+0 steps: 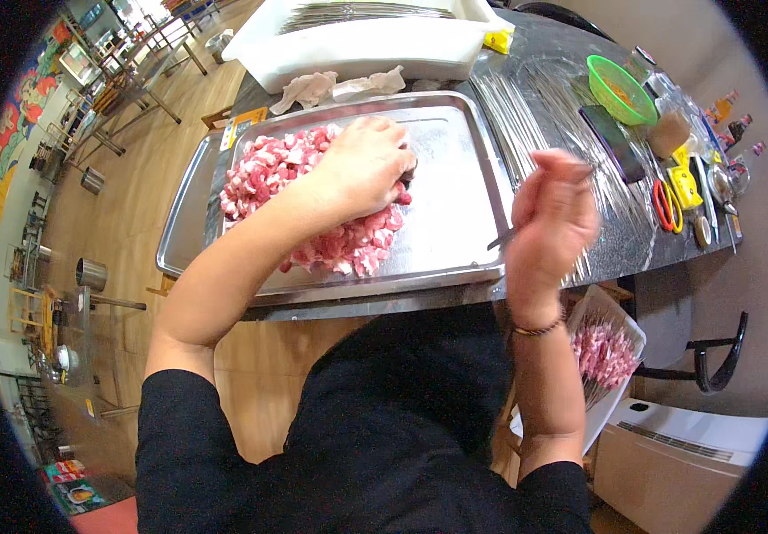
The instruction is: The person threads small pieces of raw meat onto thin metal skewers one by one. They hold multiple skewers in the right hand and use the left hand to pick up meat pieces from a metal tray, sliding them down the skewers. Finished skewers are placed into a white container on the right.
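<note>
My left hand [369, 163] reaches over a pile of diced raw meat [277, 163], its fingers curled around pieces at the right side of the heap. The fingertips are partly hidden. The meat lies on the left part of a shiny metal tray [454, 180]. My right hand [554, 203], blurred, hovers at the tray's right rim, above many thin metal skewers [507, 117] on the dark tabletop. A dark flat strip [500, 239] juts out beside this hand towards the tray; whether the fingers grip it is unclear.
A white plastic tub [364, 50] of skewers stands behind the tray, with crumpled tissue [307, 90] before it. At right are a green basket [621, 90], a phone [611, 143] and scissors [667, 205]. Skewered meat [604, 354] fills a bin below the table's right side.
</note>
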{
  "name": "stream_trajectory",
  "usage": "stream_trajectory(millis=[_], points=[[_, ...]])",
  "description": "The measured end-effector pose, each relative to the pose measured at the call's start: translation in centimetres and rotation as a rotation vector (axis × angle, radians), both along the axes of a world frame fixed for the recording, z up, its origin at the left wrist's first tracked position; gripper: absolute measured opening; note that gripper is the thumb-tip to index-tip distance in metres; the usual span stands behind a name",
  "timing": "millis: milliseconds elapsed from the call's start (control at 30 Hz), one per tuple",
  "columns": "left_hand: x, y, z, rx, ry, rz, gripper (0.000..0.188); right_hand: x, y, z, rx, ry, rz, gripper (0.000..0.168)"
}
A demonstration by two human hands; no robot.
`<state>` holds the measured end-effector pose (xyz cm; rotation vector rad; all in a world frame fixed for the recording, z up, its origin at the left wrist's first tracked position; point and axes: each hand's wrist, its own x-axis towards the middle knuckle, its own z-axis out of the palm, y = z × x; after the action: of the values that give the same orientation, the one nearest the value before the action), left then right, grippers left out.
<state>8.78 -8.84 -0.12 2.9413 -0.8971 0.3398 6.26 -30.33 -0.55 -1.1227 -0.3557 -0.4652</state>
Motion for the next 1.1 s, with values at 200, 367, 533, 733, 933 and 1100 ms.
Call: stream_trajectory(millis=[200, 367, 533, 733, 933, 1100], points=[[-2.3, 7.9, 1.3, -0.249, -0.143, 0.095, 0.021, 0.6, 0.0, -0.6, -0.085, 0.346, 0.153, 0.029], [-5.3, 6.0, 2.6, -0.133, -0.349, 0.338, 0.013, -5.6, -0.1, 8.8, -0.091, 0.442, 0.522, 0.037], [-1.7, -0.9, -2.0, 0.083, -0.272, 0.011, 0.01, -9.1, 3.0, 11.7, -0.348, 0.351, 0.875, 0.033], [-1.7, -3.0, -2.4, 0.317, -0.256, 0.079, 0.008, -10.2, 4.8, 11.9, -0.438, 0.224, 1.198, 0.03], [-3.1, -2.5, -0.4, -0.075, -0.288, -0.011, 0.013, -11.3, 6.3, 12.8, -0.436, 0.144, 1.291, 0.026], [-4.7, -1.0, 0.8, -0.505, -0.163, 0.185, 0.011, -11.7, 5.0, 13.2, -0.417, 0.11, 1.27, 0.023]])
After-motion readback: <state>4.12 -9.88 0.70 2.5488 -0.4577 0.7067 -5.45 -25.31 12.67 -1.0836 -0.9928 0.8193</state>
